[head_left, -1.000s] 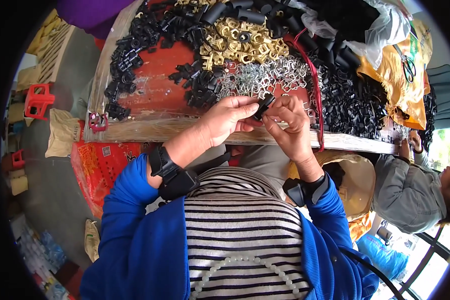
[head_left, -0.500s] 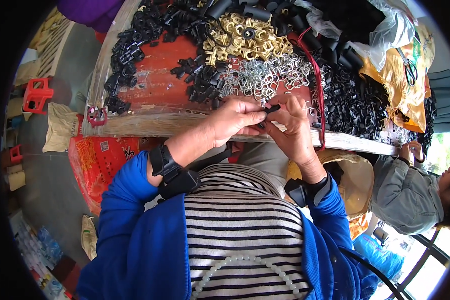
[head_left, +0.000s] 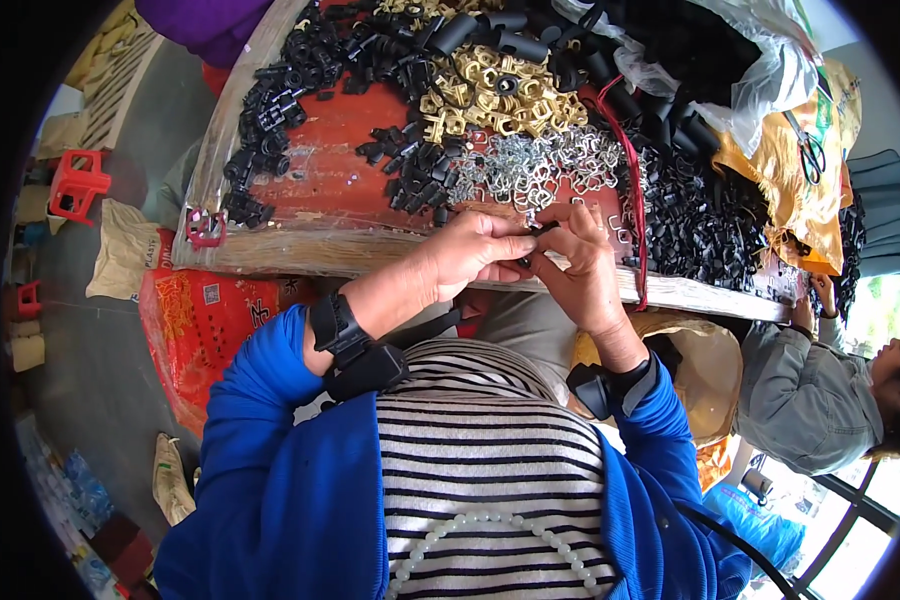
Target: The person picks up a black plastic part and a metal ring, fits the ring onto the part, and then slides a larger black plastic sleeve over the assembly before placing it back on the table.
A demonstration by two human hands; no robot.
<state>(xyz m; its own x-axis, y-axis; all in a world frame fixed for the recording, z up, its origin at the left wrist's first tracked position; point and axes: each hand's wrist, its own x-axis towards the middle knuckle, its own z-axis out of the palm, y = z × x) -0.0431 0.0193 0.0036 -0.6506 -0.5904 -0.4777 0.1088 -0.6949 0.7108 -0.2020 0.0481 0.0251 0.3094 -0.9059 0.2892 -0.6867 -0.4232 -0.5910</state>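
Observation:
Just over the table's near edge, my left hand [head_left: 467,255] and my right hand [head_left: 582,262] meet fingertip to fingertip. Between them they pinch a small black plastic part [head_left: 542,229], mostly covered by the fingers, so its exact shape cannot be made out. Bent silver metal clips [head_left: 535,165] lie in a pile right beyond the hands. Behind those is a heap of tan plastic pieces [head_left: 505,90]. Small black plastic pieces [head_left: 417,170] are scattered to the left of the clips.
A red cord [head_left: 630,160] runs across the table to its wooden edge [head_left: 320,250]. Black parts [head_left: 695,215] are heaped to its right. Scissors [head_left: 808,152] lie on a yellow sack [head_left: 770,165]. A person in a grey jacket [head_left: 805,395] works at the right.
Both hands stay together on the black part, which the fingers now cover more. The view has shifted slightly, so the table appears a little further right.

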